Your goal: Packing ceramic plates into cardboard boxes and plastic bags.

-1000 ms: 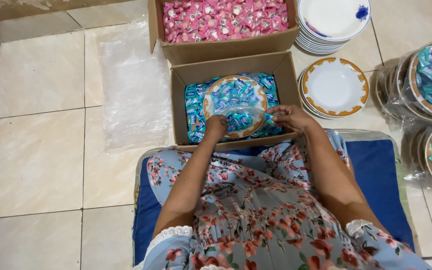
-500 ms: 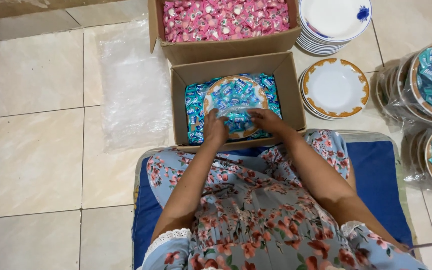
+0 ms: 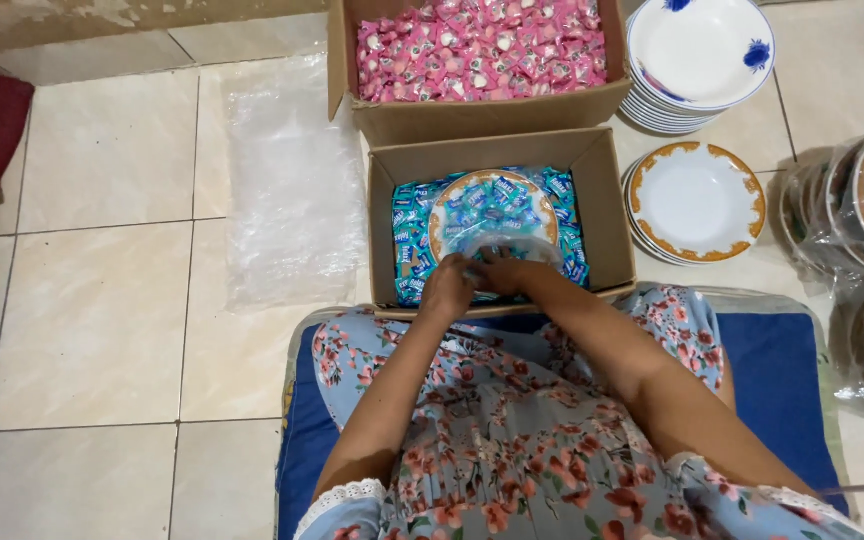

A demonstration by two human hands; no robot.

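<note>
- One view only, from the head camera, looking almost straight down from above the seated person's lap.
- It faces forward over the floral dress [image 3: 512, 440] and blue cushion [image 3: 782, 380] to the tiled floor [image 3: 92, 300].
- It sits close: forearms fill the lower frame, while the box of blue sweets [image 3: 602, 200] lies mid-frame.
- The box of pink sweets [image 3: 482, 115] and the stacked plates [image 3: 697, 60] are cut off at the top edge.

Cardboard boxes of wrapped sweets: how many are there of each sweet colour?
Brown cardboard box of pink wrapped sweets: 1
Brown cardboard box of blue wrapped sweets: 1
Total: 2
</note>
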